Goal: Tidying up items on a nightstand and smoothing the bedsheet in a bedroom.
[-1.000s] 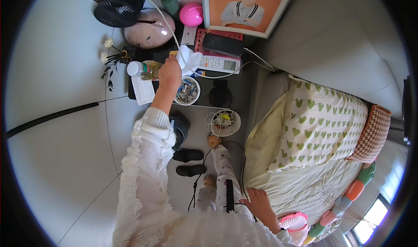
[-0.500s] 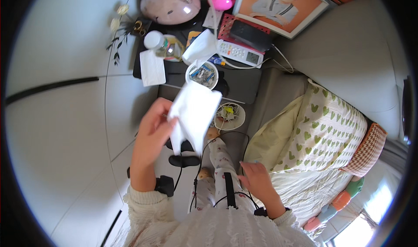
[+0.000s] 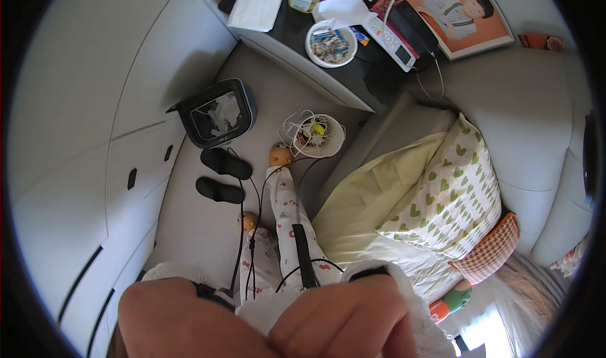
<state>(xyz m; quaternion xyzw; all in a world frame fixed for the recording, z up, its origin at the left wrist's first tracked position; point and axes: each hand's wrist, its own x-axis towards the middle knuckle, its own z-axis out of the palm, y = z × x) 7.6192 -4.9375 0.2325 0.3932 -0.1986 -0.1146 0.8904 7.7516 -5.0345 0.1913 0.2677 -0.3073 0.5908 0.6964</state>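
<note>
Head cam — blk bin (image 3: 243, 105): wht scraps (image 3: 224, 115); basket (image 3: 335, 136): cables (image 3: 308, 132)

Pale cab. doors (image 3: 69, 149) w/ dk handles (image 3: 132, 179) fill L side of frame. Lt grey flr (image 3: 180, 232) mid-L. Blk-topped bedside tbl (image 3: 303, 71) top ctr. Grey padded hdbd (image 3: 530, 118) upper R; bed w/ pale yellow sheet (image 3: 360, 197) ctr-R. Bright window (image 3: 483, 328) lower R, daylight; greyish curtain (image 3: 536, 285) nr it.
</note>
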